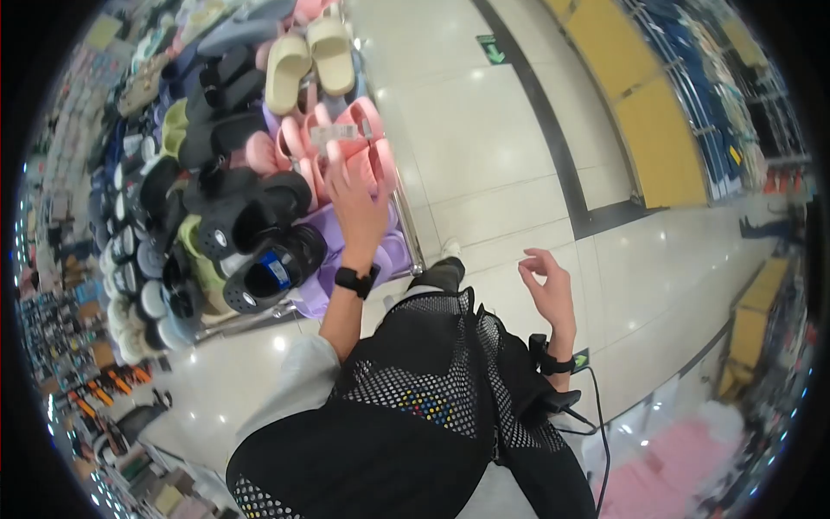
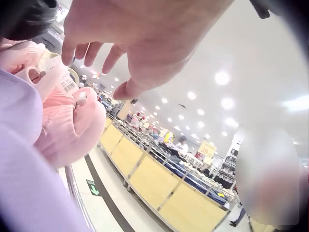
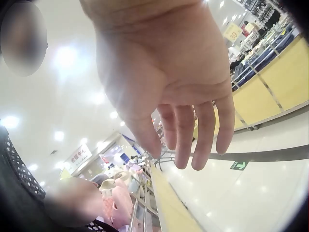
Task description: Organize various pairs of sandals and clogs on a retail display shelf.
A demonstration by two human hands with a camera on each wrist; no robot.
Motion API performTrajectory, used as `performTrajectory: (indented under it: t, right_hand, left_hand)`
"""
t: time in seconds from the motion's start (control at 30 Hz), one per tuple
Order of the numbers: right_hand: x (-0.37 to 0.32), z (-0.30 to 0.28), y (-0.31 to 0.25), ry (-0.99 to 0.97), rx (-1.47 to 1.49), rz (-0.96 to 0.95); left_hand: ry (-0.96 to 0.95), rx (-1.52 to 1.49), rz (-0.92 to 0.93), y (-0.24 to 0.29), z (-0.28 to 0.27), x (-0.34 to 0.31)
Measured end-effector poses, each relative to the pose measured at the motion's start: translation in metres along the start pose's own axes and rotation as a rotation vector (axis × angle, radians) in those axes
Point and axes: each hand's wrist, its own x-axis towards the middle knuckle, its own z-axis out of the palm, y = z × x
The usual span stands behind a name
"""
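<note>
In the head view my left hand [image 1: 357, 210] is over pink slippers [image 1: 379, 163] at the rack's edge, fingers extended towards them; the left wrist view shows the hand [image 2: 145, 43] above the pink pair [image 2: 72, 125], with a gap between. A white tag [image 1: 333, 132] lies on the pink slippers. Purple slippers [image 1: 393, 251] and black clogs [image 1: 259, 281] sit beside the left hand and wrist. My right hand [image 1: 551, 290] hangs in the air over the floor, fingers loosely bent, holding nothing; the right wrist view shows its fingers [image 3: 184, 140] hanging down.
Cream slippers [image 1: 288, 73] stand farther up the slipper display. A metal rail [image 1: 405, 227] edges it. Across the tiled floor [image 1: 467, 156] runs a yellow-sided clothes counter [image 1: 661, 112]. A black cable [image 1: 603, 406] hangs from the right wrist. A green arrow sign [image 1: 493, 52] marks the floor.
</note>
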Motion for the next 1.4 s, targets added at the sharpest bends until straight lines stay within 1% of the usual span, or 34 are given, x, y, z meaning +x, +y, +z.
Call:
performTrajectory:
  t: [0.03,0.07,0.13,0.2,0.27,0.3,0.37,0.4,0.47,0.5,0.53,0.63,0.67,0.73,0.77,0.83,0.87,0.93,1.0,1.07,1.1,1.13,1.2,1.23,1.3,1.33,1.4]
  right_hand:
    - [0.016,-0.008,-0.004,-0.026,-0.032,-0.004]
    - [0.032,-0.015,-0.007,-0.073,-0.044,0.01]
    - [0.068,-0.021,-0.01,-0.139,-0.058,-0.023]
    - [0.101,-0.023,-0.012,-0.213,-0.061,-0.025]
    - [0.132,-0.017,-0.016,-0.302,-0.083,-0.049]
    - [0.148,-0.013,-0.021,-0.322,-0.092,-0.064]
    - [0.177,-0.002,-0.032,-0.443,-0.065,-0.11]
    - [0.191,0.005,-0.039,-0.456,-0.075,-0.13]
    - [0.219,0.021,-0.053,-0.591,-0.114,-0.236]
    - [0.234,0.029,-0.06,-0.647,-0.128,-0.277]
    - [0.247,0.038,-0.069,-0.661,-0.134,-0.3]
    - [0.282,0.065,-0.096,-0.697,-0.1,-0.492]
    - [0.293,0.076,-0.103,-0.706,-0.1,-0.509]
    - [0.311,0.093,-0.115,-0.857,-0.09,-0.551]
    - [0.316,0.1,-0.116,-0.871,-0.091,-0.563]
    - [0.334,0.115,-0.118,-0.987,-0.055,-0.727]
    - [0.345,0.116,-0.119,-0.998,-0.05,-0.757]
    - [0.364,0.114,-0.122,-1.172,-0.098,-0.841]
    - [0.389,0.11,-0.121,-1.224,-0.099,-0.853]
    - [0.417,0.102,-0.114,-1.249,-0.109,-0.778]
    - [0.428,0.095,-0.115,-1.218,-0.08,-0.722]
    - [0.443,0.09,-0.112,-1.234,-0.065,-0.742]
    - [0.468,0.082,-0.102,-1.16,-0.031,-0.636]
    - [0.479,0.078,-0.101,-1.177,-0.02,-0.649]
    - [0.494,0.07,-0.097,-1.129,-0.004,-0.541]
    - [0.499,0.067,-0.095,-1.15,0.002,-0.544]
    - [0.511,0.065,-0.094,-1.131,0.001,-0.516]
  left_hand:
    - [0.103,0.073,0.033,0.0,0.003,0.01]
    - [0.086,0.088,-0.012,0.0,0.006,0.018]
    - [0.138,0.166,-0.057,-0.001,0.01,0.039]
    - [0.112,0.183,-0.127,-0.012,0.024,0.046]
    - [-0.055,0.099,-0.223,-0.01,0.027,0.051]
    - [-0.041,0.104,-0.245,-0.01,0.028,0.053]
    - [-0.065,0.16,-0.216,-0.008,0.026,0.05]
    - [-0.044,0.162,-0.231,-0.007,0.025,0.049]
    - [-0.088,0.168,-0.254,-0.005,0.023,0.05]
    - [-0.058,0.176,-0.256,-0.006,0.027,0.047]
    - [-0.036,0.183,-0.27,-0.005,0.028,0.047]
    - [-0.038,0.107,-0.305,-0.002,0.026,0.05]
    - [-0.022,0.115,-0.311,-0.001,0.024,0.051]
    - [-0.033,0.096,-0.348,0.003,0.023,0.052]
    - [0.004,0.105,-0.357,0.006,0.026,0.051]
    - [0.015,0.155,-0.388,0.012,0.029,0.052]
    - [0.012,0.194,-0.411,0.015,0.03,0.053]
    - [0.06,0.224,-0.422,0.021,0.032,0.059]
    - [0.028,0.131,-0.552,0.028,0.03,0.062]
    - [0.065,0.122,-0.61,0.032,0.032,0.065]
    - [0.051,0.114,-0.652,0.032,0.031,0.067]
    - [0.04,0.105,-0.692,0.032,0.031,0.071]
    - [0.049,0.182,-0.725,0.034,0.033,0.075]
    - [0.032,0.212,-0.748,0.035,0.034,0.077]
    - [0.017,0.256,-0.798,0.039,0.034,0.081]
    - [0.02,0.269,-0.816,0.042,0.034,0.082]
    - [0.018,0.275,-0.847,0.044,0.035,0.085]
